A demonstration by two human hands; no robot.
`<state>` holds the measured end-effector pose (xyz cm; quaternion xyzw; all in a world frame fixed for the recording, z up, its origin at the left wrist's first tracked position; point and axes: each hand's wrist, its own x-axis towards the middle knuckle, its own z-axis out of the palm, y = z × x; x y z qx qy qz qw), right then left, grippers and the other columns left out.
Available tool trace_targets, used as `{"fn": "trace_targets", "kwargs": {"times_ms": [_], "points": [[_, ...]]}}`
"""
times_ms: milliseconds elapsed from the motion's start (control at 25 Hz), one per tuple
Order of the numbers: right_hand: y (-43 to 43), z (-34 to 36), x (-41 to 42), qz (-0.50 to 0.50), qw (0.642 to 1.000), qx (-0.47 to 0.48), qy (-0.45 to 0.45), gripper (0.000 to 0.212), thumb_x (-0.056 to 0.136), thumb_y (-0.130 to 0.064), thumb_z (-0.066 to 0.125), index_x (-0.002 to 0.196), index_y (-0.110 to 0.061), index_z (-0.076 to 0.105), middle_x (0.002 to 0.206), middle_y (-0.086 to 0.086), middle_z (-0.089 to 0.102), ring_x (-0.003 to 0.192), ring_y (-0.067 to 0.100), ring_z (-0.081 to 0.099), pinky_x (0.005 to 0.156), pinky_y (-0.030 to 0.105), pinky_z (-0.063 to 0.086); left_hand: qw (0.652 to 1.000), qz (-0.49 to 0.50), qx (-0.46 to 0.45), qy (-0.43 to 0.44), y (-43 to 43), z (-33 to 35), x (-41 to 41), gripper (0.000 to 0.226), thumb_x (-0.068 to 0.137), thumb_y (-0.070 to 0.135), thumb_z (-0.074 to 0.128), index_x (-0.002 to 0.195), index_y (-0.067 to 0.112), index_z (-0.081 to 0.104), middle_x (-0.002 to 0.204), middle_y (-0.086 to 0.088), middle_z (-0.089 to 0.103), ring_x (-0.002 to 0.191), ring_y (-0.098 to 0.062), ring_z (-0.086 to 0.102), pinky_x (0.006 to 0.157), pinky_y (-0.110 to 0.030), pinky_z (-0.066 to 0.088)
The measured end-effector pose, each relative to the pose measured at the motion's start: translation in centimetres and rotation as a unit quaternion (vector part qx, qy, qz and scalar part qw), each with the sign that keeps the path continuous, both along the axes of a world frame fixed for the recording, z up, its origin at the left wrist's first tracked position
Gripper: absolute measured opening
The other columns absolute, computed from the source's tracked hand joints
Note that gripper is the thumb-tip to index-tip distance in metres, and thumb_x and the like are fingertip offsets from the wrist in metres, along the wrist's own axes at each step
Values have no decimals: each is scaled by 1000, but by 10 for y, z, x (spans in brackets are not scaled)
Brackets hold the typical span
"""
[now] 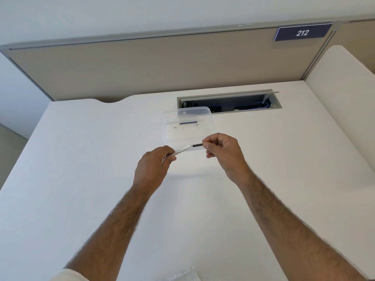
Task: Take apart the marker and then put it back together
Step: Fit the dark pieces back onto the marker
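My left hand (154, 167) grips the white marker barrel (182, 150), which points up and to the right above the white desk. A thin black inner part (197, 145) sticks out of the barrel's right end, and my right hand (222, 153) pinches its far tip between thumb and fingers. Behind my hands stands a clear plastic container (207, 118); a dark stick-shaped marker piece (188, 123) and two tiny bits lie inside it.
An open cable slot (229, 102) with blue wires is set into the desk (81, 179) behind the container. A beige partition (142, 67) with a "212" sign (302, 33) closes the back. Crumpled white material (182, 275) lies at the near edge.
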<state>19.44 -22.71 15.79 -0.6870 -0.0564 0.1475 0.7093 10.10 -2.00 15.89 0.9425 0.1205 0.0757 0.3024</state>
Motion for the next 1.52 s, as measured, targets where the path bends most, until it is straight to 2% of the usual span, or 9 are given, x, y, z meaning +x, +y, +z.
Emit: {"fn": "trace_targets", "kwargs": {"times_ms": [520, 960, 1200, 1360, 1520], "points": [[3, 3, 3, -14, 1000, 25, 12, 11, 88, 3, 66, 90, -5, 73, 77, 4, 67, 67, 14, 59, 63, 26, 55, 1000, 7, -15, -4, -4, 4, 3, 4, 96, 27, 66, 92, 28, 66, 84, 9, 69, 82, -18, 64, 70, -40, 53], [1, 1, -1, 2, 1000, 5, 1, 10, 86, 5, 67, 94, 0, 73, 74, 1, 66, 67, 13, 58, 67, 29, 56, 1000, 12, -23, 3, -3, 3, 5, 3, 96, 28, 66, 93, 29, 66, 85, 11, 69, 83, -14, 64, 71, -37, 53], [-1, 5, 3, 8, 995, -89, -50, 12, 85, 1, 68, 89, -8, 75, 76, 1, 68, 68, 15, 59, 71, 32, 54, 1000, -2, 16, 4, -1, 2, 5, 5, 97, 28, 64, 91, 28, 65, 81, 10, 66, 78, -16, 61, 66, -35, 50], [-1, 8, 4, 24, 991, -119, -63, 11, 86, -1, 67, 88, -9, 75, 73, 3, 65, 65, 16, 58, 69, 30, 51, 1000, -9, 27, 3, 1, 1, 5, 5, 97, 27, 64, 93, 29, 65, 82, 11, 67, 78, -15, 61, 67, -35, 49], [0, 8, 6, 41, 990, -125, -59, 8, 89, -4, 67, 88, -6, 74, 78, 17, 69, 64, 16, 58, 66, 31, 52, 999, -26, 29, -4, 3, 0, 4, 4, 96, 25, 64, 94, 27, 65, 84, 11, 67, 79, -15, 61, 68, -36, 51]]}}
